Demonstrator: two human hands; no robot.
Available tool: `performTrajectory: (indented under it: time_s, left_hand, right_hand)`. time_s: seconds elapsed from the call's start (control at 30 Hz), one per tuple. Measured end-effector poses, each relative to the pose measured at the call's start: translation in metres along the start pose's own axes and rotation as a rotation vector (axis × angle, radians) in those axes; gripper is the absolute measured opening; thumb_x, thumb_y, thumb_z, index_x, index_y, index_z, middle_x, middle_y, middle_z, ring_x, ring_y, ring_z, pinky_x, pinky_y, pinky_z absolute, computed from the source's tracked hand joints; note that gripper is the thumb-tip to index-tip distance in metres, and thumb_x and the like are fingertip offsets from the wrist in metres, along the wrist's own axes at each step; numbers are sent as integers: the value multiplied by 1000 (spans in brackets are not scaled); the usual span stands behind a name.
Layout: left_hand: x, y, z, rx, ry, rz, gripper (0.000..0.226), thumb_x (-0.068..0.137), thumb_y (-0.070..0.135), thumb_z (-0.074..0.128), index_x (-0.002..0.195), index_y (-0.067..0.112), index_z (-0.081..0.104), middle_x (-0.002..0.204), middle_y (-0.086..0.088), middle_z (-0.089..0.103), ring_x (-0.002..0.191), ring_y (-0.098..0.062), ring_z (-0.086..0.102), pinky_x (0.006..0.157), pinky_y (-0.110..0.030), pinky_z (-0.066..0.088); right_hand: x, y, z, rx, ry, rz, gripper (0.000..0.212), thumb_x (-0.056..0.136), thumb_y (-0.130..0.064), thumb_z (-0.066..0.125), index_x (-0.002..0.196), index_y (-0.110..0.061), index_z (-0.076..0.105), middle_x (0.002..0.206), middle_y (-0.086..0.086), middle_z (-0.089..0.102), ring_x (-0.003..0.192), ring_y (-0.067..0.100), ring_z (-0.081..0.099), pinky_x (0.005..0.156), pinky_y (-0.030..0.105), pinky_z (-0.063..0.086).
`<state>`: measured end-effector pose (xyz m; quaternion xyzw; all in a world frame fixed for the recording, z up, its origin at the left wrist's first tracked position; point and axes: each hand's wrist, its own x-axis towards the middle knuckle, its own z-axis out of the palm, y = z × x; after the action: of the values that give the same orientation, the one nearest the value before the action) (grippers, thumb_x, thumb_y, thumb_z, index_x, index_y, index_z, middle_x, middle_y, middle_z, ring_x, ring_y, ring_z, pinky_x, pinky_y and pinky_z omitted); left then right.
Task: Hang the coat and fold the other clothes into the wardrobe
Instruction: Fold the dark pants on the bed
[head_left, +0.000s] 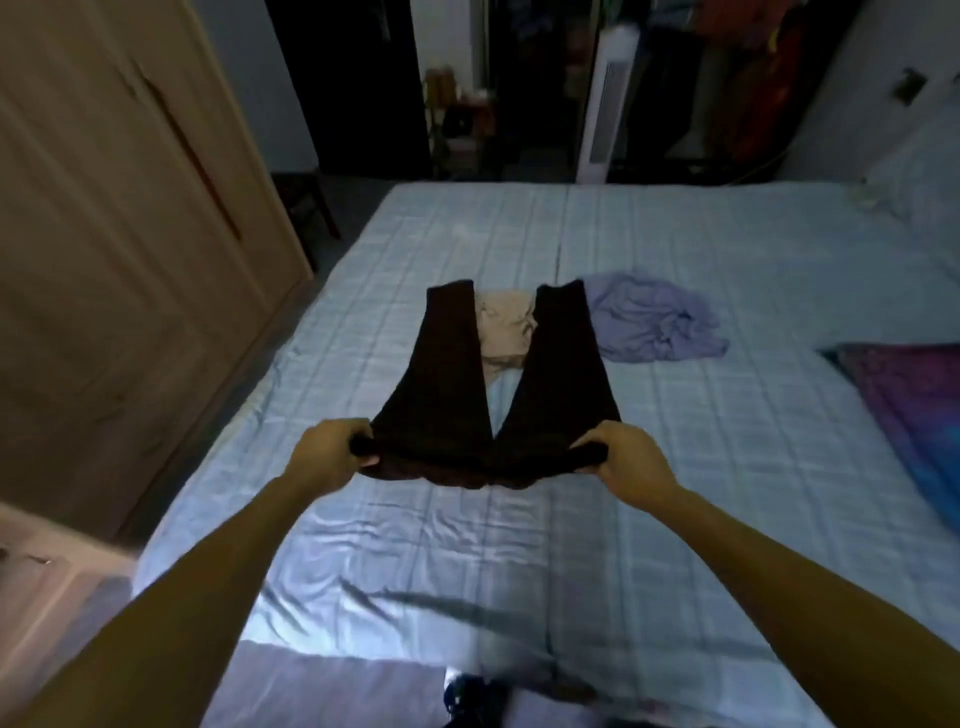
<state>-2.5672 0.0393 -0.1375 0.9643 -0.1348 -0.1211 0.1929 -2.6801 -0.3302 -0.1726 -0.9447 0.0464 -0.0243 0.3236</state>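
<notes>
Head view: two bare forearms reach from the lower corners toward the middle of the frame. The left hand (327, 452) and the right hand (628, 457) each hold one end of the waistband of one pair of dark trousers (447, 395). The fingers (363, 460) of both hands are curled and clenched on the bunched cloth. The trousers look matte and nearly black. Their two legs spread apart in a V, running up the frame from the hands and ending in straight hems.

Three garments are on the bed (727, 467). Besides the trousers, one crumpled beige garment (504, 327) shows in the gap between the two legs. One rumpled lavender garment (654, 322) lies in a loose heap just right of the right leg.

The bed carries a pale blue sheet with a faint check pattern and soft creases. At the right edge of the frame lies one purple and blue blanket (909, 405) with a smooth sheen. One wooden wardrobe (104, 260) with flat tan panels fills the upper left. One tall white tower fan (605, 104) stands at top centre, beyond the bed.
</notes>
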Motion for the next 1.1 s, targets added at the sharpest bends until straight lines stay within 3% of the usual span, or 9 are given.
performTrajectory:
  time_s: [0.2, 0.37, 0.5, 0.57, 0.63, 0.7, 0.87, 1.0, 1.1]
  left_hand:
    - [-64, -48, 105, 84, -95, 37, 10, 76, 17, 72, 80, 19, 62, 74, -3, 64, 71, -26, 60, 56, -31, 40]
    - [-68, -83, 173, 296, -242, 207, 17, 75, 9, 68, 91, 13, 63, 82, -10, 61, 78, -34, 59, 63, -33, 43]
    - [-60, -94, 223, 529, -586, 240, 36, 83, 35, 65, 113, 19, 53, 111, -5, 57, 103, -25, 52, 83, -33, 40]
    - [-48, -94, 241, 575, -743, 251, 52, 78, 53, 66, 118, 23, 51, 119, -2, 55, 112, -24, 49, 89, -34, 37]
    - [-37, -90, 253, 499, -749, 227, 59, 76, 64, 60, 120, 26, 51, 121, -2, 54, 113, -24, 49, 95, -37, 35]
    - [-27, -85, 262, 401, -637, 248, 60, 81, 64, 54, 126, 25, 49, 124, -6, 50, 113, -26, 49, 98, -40, 36]
    - [-7, -74, 297, 371, -305, 509, 62, 90, 47, 49, 143, 19, 32, 142, -16, 35, 131, -31, 33, 110, -45, 24]
    - [-9, -72, 339, 402, -566, 502, 73, 93, 57, 34, 149, 33, -8, 158, -10, -7, 145, -32, -4, 113, -55, 6]
    - [-19, -88, 361, 513, -707, 435, 67, 93, 63, 15, 143, 38, -22, 155, -6, -23, 142, -30, -22, 110, -59, -7]
  right_hand:
    - [-83, 32, 83, -106, -67, 34, 28, 66, 0, 77, 85, -21, 74, 83, 3, 69, 77, 22, 66, 77, 37, 55]
    - [-121, 64, 149, -214, -133, 96, 34, 63, 1, 74, 87, -23, 73, 88, 3, 67, 88, 24, 62, 87, 43, 50]
    - [-141, 93, 207, -277, -292, 178, 36, 61, -4, 76, 94, -18, 73, 97, 10, 66, 99, 33, 61, 86, 46, 50]
    - [-149, 103, 230, -317, -408, 193, 41, 67, -4, 71, 106, -15, 71, 112, 14, 63, 118, 38, 51, 96, 46, 43]
    - [-154, 109, 243, -295, -491, 267, 47, 71, -6, 67, 117, -17, 66, 132, 12, 53, 135, 34, 34, 108, 45, 31]
    - [-157, 111, 252, -149, -371, 410, 51, 70, -3, 65, 119, -16, 64, 141, 11, 45, 137, 31, 32, 112, 41, 29]
    - [-151, 92, 273, 268, 216, 714, 55, 72, 13, 53, 118, -15, 59, 146, 5, 33, 131, 15, 34, 109, 31, 33]
    - [-126, 84, 276, 722, 649, 1110, 43, 84, 0, 38, 115, -16, 64, 124, 3, 58, 108, 15, 56, 94, 28, 47]
    - [-119, 89, 278, 471, 478, 1078, 47, 86, -26, 54, 131, -19, 49, 130, 5, 53, 111, 20, 56, 96, 36, 48]
